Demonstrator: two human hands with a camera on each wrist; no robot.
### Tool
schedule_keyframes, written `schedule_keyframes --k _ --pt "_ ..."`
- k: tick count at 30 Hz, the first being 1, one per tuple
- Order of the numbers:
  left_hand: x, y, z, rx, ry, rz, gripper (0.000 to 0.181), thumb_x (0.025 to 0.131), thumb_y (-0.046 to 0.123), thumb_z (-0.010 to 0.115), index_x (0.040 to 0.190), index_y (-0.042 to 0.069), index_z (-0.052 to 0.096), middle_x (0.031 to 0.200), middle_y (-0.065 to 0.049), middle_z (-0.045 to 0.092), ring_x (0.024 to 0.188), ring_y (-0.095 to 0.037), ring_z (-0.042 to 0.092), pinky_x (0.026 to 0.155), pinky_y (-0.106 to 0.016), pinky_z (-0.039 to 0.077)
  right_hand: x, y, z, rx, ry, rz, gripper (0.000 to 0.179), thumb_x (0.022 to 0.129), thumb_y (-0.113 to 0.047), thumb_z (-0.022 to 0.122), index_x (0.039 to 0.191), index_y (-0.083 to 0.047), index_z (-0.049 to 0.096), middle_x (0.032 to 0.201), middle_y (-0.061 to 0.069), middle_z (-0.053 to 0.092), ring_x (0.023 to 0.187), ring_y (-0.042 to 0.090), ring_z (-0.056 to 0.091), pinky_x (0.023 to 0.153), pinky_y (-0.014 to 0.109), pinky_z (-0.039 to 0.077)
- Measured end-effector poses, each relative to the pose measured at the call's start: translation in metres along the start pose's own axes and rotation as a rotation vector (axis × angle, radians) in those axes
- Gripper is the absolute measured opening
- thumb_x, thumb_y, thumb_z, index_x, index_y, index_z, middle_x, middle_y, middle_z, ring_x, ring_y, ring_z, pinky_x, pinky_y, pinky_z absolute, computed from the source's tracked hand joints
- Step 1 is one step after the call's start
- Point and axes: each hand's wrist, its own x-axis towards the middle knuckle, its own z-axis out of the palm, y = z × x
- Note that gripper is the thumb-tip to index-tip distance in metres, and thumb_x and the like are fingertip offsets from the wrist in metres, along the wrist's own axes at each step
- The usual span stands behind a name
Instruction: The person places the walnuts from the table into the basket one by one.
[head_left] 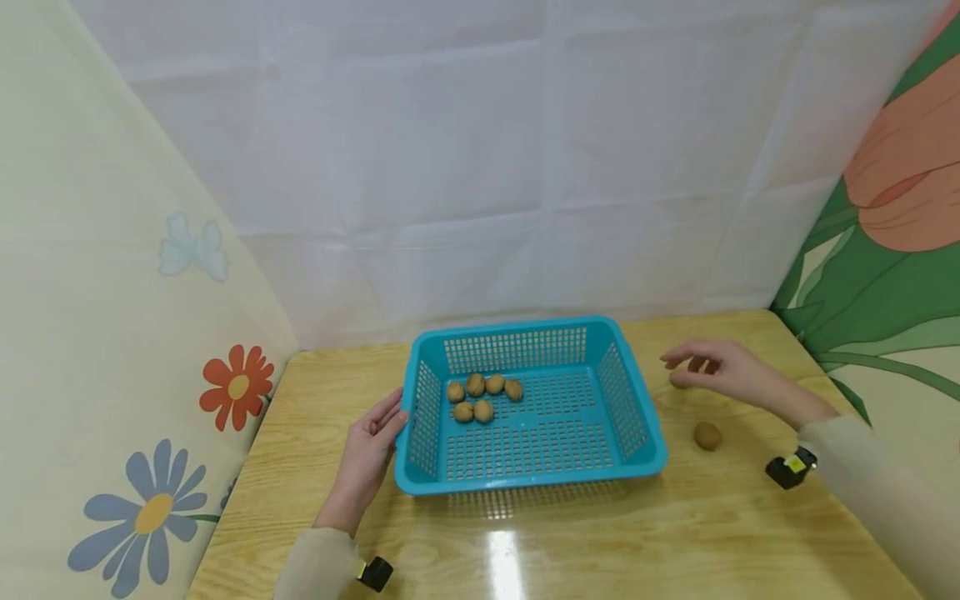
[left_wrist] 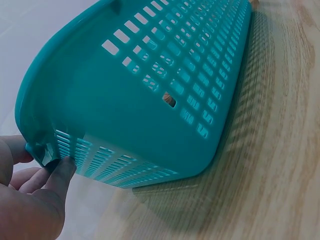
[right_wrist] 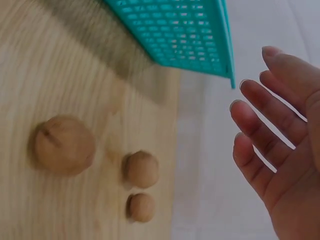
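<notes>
Beyond both hands, a white sheet (head_left: 465, 167) is hanging, while a left panel (head_left: 97, 333) and a right panel (head_left: 900, 208), both flower-patterned, are rising on the hands' outer sides. Beneath both hands, a wooden table (head_left: 600, 542) is extending. Between the hands, a blue-green basket (head_left: 525, 483) with slotted walls is resting on the table.

At the basket's nearer end, the left hand (head_left: 366, 450) is gripping it, thumb and fingers clasping the rim. Past the basket's other end, the right hand (head_left: 723, 371) is hovering over the table, its fingers parted, loosely bent and holding nothing.

Inside the basket, toward the left hand, six walnuts (head_left: 483, 411) are lying in two rows, four behind and two in front. Around the right hand, three loose walnuts (right_wrist: 65, 145) are resting on the table: one is lying just in front of that hand, and two are sitting close together, the hand partly hiding this pair from the head view.
</notes>
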Motion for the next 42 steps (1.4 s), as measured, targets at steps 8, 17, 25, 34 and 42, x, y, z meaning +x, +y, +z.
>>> schedule_keyframes --k 8,17,25,34,42 --pt "0.001 -0.003 0.000 -0.008 0.002 0.014 0.052 0.108 0.015 0.060 0.157 0.005 0.045 0.156 -0.018 0.050 0.115 0.000 0.066 0.096 -0.023 0.057 -0.032 0.020 0.003 -0.013 -0.037 0.088 0.031 0.098 -0.018 0.074 0.127 -0.006 0.072 0.116 0.013 0.074 0.087 0.002 0.060 0.067 0.026 0.054" --pt "0.000 -0.003 0.000 0.006 0.005 0.010 0.054 0.107 0.017 0.062 0.157 0.005 0.044 0.156 -0.018 0.050 0.117 -0.001 0.065 0.097 -0.024 0.057 -0.059 0.055 0.025 -0.016 -0.047 -0.064 0.033 0.090 -0.008 0.081 0.119 0.004 0.071 0.110 0.014 0.074 0.085 -0.003 0.059 0.065 0.024 0.054" --pt "0.000 -0.001 0.000 -0.002 0.000 -0.009 0.051 0.109 0.015 0.057 0.158 0.006 0.044 0.157 -0.016 0.049 0.116 0.002 0.065 0.098 -0.023 0.056 -0.074 0.072 0.035 -0.013 -0.029 -0.089 0.035 0.086 -0.006 0.084 0.117 0.003 0.071 0.109 0.007 0.074 0.086 -0.001 0.059 0.065 0.024 0.053" --pt "0.001 -0.002 0.000 0.003 0.006 -0.004 0.051 0.109 0.015 0.058 0.157 0.006 0.044 0.157 -0.016 0.050 0.116 0.001 0.066 0.099 -0.024 0.056 -0.080 0.072 0.038 -0.015 -0.026 -0.005 0.035 0.089 -0.012 0.083 0.121 0.000 0.072 0.106 0.002 0.073 0.086 -0.004 0.057 0.067 0.023 0.053" --pt "-0.001 0.000 0.001 0.001 0.006 0.000 0.051 0.109 0.015 0.057 0.157 0.006 0.045 0.157 -0.017 0.050 0.115 0.002 0.066 0.098 -0.023 0.056 -0.078 0.063 0.039 0.029 -0.060 0.118 0.036 0.093 -0.017 0.080 0.123 -0.001 0.071 0.107 0.003 0.072 0.087 -0.003 0.059 0.070 0.024 0.054"
